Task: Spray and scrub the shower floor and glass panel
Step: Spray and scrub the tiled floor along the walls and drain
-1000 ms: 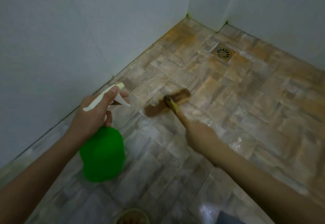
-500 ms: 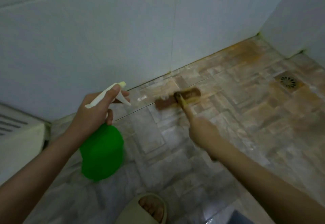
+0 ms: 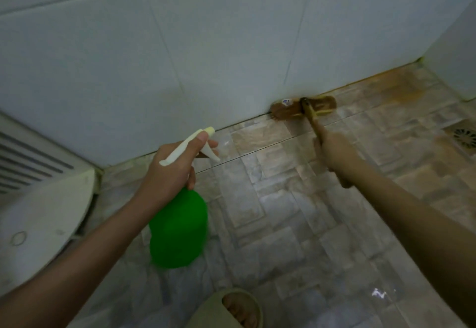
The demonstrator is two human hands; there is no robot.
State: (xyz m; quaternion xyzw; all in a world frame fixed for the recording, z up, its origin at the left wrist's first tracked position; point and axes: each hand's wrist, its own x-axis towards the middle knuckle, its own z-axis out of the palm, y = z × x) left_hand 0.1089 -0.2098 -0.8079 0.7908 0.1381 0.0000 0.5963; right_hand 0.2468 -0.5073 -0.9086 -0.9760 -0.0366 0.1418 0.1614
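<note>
**Brush at the Wall Joint, Bottle in the Other Fist**

The right hand (image 3: 334, 153) was clenched round the brush handle (image 3: 313, 122). The handle ran forward out of the top of the fist to the scrub brush (image 3: 304, 108). Its brown head lay crosswise just beyond the knuckles, pressed into the joint where the shower floor (image 3: 283, 211) met the white tiled wall (image 3: 206, 57). A short butt of the handle stuck out behind the fist, under the wrist.

The left hand (image 3: 170, 173) gripped the neck of the spray bottle (image 3: 179, 227). The forefinger lay along the top of the white sprayer head (image 3: 189, 146), and the other fingers curled beneath the trigger. The green body hung straight below the grip, blurred at its edges; whether it touched the floor could not be told. The nozzle pointed away from the fist, toward the foot of the wall, left of the brush and well apart from it.

A floor drain (image 3: 465, 138) sat off to the right of the brush hand. A slipper (image 3: 226, 307) with toes showing stood nearer the person than either grip, between the forearms. A white fixture (image 3: 38, 211) lay outside the left forearm.
</note>
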